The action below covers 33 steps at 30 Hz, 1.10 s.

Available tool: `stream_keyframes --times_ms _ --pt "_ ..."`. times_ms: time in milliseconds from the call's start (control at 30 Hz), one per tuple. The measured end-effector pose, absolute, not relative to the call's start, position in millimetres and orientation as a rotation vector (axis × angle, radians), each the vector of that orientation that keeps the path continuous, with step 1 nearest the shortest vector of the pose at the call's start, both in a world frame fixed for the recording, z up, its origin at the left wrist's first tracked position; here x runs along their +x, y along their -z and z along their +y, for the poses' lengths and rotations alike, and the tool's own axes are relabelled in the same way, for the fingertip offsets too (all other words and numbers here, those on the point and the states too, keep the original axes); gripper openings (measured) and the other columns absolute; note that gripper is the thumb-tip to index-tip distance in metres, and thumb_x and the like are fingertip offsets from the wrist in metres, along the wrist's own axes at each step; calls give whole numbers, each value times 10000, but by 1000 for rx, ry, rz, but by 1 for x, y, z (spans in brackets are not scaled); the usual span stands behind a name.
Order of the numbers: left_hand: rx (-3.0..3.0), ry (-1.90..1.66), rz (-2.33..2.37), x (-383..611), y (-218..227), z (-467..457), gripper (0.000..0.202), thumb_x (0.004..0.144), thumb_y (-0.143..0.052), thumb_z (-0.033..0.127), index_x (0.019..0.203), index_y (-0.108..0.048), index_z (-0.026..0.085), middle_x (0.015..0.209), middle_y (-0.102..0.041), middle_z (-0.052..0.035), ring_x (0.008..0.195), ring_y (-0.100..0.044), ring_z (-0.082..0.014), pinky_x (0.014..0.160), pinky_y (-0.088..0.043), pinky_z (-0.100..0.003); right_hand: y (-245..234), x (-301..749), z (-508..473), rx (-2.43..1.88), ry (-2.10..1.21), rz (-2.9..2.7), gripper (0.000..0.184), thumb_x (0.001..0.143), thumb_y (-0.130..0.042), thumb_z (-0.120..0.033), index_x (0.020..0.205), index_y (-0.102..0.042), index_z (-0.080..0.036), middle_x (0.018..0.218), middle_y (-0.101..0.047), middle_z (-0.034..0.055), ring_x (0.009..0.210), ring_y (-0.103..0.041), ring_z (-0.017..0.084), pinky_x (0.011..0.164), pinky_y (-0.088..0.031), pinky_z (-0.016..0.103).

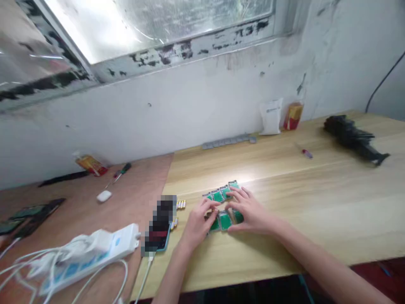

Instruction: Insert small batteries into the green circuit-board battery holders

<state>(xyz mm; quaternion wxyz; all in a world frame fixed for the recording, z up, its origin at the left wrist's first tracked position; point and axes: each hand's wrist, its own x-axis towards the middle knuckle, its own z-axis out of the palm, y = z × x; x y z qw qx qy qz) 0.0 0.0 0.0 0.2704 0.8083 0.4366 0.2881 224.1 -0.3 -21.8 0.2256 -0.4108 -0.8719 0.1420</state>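
Observation:
Small green circuit boards lie in two rows on the light wooden table. The back row of boards (218, 196) slants up to the right, and a front board (225, 221) shows between my hands. My left hand (198, 220) rests at the left end of the front row, its fingers bent and thumb and index a little apart. My right hand (251, 211) is spread over the right end, fingertips touching or just above the boards, thumb near the front edge. The hands partly cover the boards, and I see nothing lifted in either one.
Left of my hands lie a phone (160, 226) with a white cable and several batteries (181, 204). Further left is a power strip (120, 245) with tangled cords. Grey pieces (226, 142), a white packet (271, 117) and a black tool (352, 137) sit towards the back.

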Motion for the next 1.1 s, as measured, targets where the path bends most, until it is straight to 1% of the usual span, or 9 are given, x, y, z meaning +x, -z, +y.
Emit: stream_keyframes --times_ms 100,200,333,533,700,833,1100 --pt "2190 -802 1199 -4 -3 -1 157 951 -518 245 1057 -632 233 983 -600 -26 961 -594 -172 860 -457 -285 22 225 0 -1127 -398 -2409 520 706 -716 -617 1066 -635 -251 1395 -485 111 1427 -247 325 1155 -146 549" --pt "2229 -756 1204 -9 -4 0 156 941 -527 227 1051 -638 229 1006 -619 -28 984 -598 -181 880 -453 -293 22 225 0 -1130 -405 -2402 524 713 -708 -618 1080 -638 -251 1389 -486 112 1427 -241 329 1153 -151 552" --pt "2278 -654 1196 -15 -4 1 202 939 -508 191 1081 -643 238 1075 -630 -35 1028 -595 -187 900 -453 -295 22 224 0 -1138 -404 -2400 524 710 -717 -602 1092 -641 -251 1372 -500 107 1417 -258 325 1156 -147 542" --pt "2305 -542 1228 -18 -12 2 238 951 -485 201 1121 -643 254 1120 -641 -39 1065 -589 -194 923 -448 -303 21 225 0 -1132 -426 -2398 513 716 -711 -602 1089 -645 -255 1357 -508 104 1411 -267 329 1149 -156 553" --pt "2315 -497 1270 -25 -15 7 218 949 -495 211 1086 -661 247 1075 -654 -38 1021 -604 -190 888 -454 -298 20 224 -1 -1134 -445 -2399 507 729 -702 -598 1096 -641 -255 1359 -504 103 1406 -272 330 1147 -161 557" --pt "2379 -451 1320 -30 -14 10 178 933 -531 223 1038 -673 241 1041 -661 -31 1010 -604 -195 873 -449 -299 19 224 -2 -1136 -451 -2391 498 720 -716 -590 1085 -641 -259 1365 -497 98 1403 -279 315 1150 -164 537" --pt "2572 -199 1432 -21 -20 20 142 912 -552 211 882 -690 211 918 -702 -28 901 -623 -202 784 -442 -292 21 225 -1 -1139 -465 -2391 513 726 -703 -607 1093 -638 -255 1382 -487 102 1400 -282 313 1149 -166 543"
